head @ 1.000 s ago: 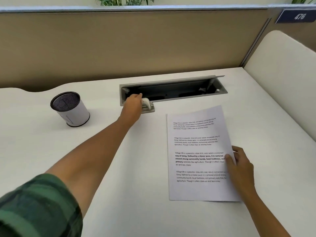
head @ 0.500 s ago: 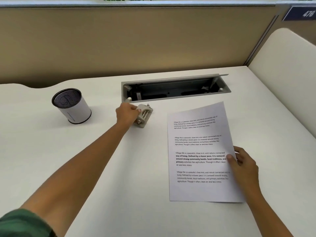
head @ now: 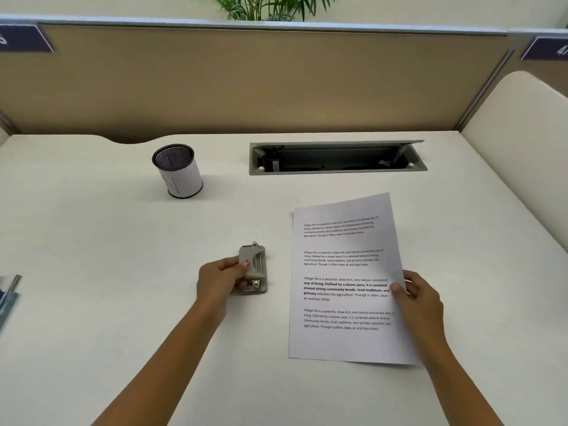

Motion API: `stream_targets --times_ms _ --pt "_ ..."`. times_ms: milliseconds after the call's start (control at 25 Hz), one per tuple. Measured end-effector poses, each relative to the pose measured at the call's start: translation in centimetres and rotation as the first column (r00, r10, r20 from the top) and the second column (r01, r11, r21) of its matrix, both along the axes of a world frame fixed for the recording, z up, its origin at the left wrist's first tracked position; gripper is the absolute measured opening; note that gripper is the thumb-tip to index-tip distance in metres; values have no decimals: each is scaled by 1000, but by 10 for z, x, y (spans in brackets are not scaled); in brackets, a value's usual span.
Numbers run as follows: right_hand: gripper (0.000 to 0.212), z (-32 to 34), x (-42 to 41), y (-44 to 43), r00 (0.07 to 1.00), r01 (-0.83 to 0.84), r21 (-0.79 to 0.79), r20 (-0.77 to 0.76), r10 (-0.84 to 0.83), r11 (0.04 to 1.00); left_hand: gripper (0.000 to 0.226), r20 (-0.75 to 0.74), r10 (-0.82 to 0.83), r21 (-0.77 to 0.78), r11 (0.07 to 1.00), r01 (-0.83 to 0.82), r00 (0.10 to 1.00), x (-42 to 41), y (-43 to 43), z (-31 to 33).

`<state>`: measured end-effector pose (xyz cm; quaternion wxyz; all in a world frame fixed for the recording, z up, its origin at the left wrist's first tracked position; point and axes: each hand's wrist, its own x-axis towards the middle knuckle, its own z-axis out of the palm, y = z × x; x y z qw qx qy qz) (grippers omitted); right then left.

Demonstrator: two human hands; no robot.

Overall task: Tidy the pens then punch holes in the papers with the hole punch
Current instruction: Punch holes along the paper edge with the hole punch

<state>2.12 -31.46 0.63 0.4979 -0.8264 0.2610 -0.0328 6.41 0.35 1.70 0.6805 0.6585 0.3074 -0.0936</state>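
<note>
On the white tabletop [head: 92, 302], the right hand [head: 421, 299] pinches the printed white paper sheet [head: 344, 272] at its 3 o'clock edge. At the sheet's 9 o'clock, the left hand [head: 221, 281] has its grip clamped on the small grey metal hole punch [head: 253, 269], with a white-wrapped black mesh pen cup [head: 179, 170] beyond at 11 o'clock.

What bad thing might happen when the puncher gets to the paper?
1. The right hand pinches the paper only at its right edge, so the free left edge may slide or buckle if the hole punch pushes against it.
2. The paper lies a bit askew on the desk, so the holes may land crooked.
3. The left hand grips the hole punch close to its lever, so skin might get pinched when pressing.
</note>
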Motion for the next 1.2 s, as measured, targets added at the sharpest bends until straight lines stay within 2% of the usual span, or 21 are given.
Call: stream_targets --times_ms 280,560,680,840,960,1200 --pt "25 1 -39 17 992 -102 44 -66 104 994 15 10 37 -13 999 -37 999 -85 3 2" --pt "23 0 -68 20 989 -126 79 -73 132 989 18 5 6 7 1000 -6 1000 -125 -2 2" --pt "21 0 -76 19 989 -124 128 -65 133 984 26 29 -53 129 990 49 998 -129 -2 3" --pt "21 2 -80 19 988 -138 169 -51 149 976 35 12 -138 343 931 126 990 -125 0 5" --pt "22 5 -80 23 987 -148 173 -41 158 974 31 -16 -176 344 923 171 984 -122 -2 4" --pt "23 6 -77 33 981 -176 170 -52 187 970 34 0 -145 286 948 139 989 -120 -1 0"
